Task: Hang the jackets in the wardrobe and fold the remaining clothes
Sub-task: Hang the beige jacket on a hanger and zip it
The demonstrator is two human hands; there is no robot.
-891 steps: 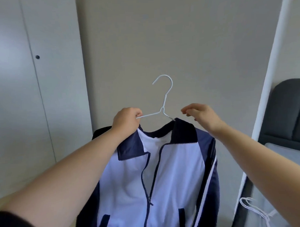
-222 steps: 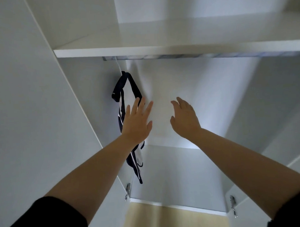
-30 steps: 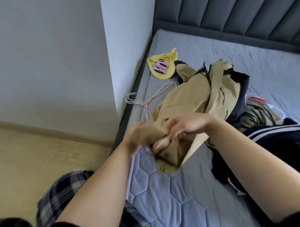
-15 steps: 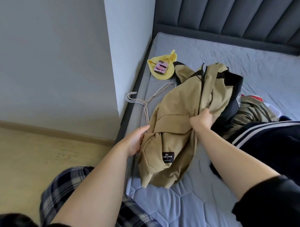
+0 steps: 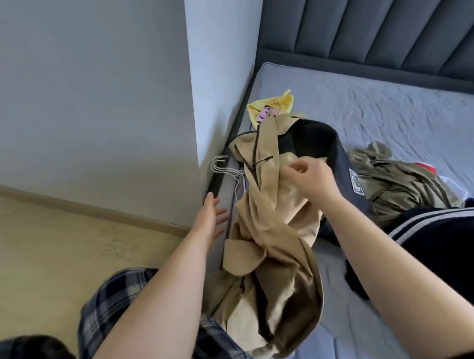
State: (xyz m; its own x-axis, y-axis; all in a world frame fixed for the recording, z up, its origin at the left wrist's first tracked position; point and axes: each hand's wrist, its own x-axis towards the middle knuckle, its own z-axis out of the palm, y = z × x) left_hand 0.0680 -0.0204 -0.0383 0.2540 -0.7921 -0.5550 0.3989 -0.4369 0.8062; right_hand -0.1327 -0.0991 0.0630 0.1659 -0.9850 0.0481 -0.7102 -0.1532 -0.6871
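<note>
Bed [image 5: 389, 107] holds the pile; jacket [image 5: 272, 231] sprawls along its near edge, ready for hanging. Right hand [image 5: 312, 178] sits curled over its chest, grip unclear. Left hand [image 5: 211, 219] is spread flat beside it, probably going for the hangers [image 5: 223, 169].

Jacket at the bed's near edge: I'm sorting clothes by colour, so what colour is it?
The jacket is tan, clearest in the head view.

The tan jacket [image 5: 272, 231] was matt woven cloth, the mattress [image 5: 389, 107] quilted fabric, the hangers [image 5: 222, 170] thin wire, the floor [image 5: 58, 252] pale smooth wood.
</note>
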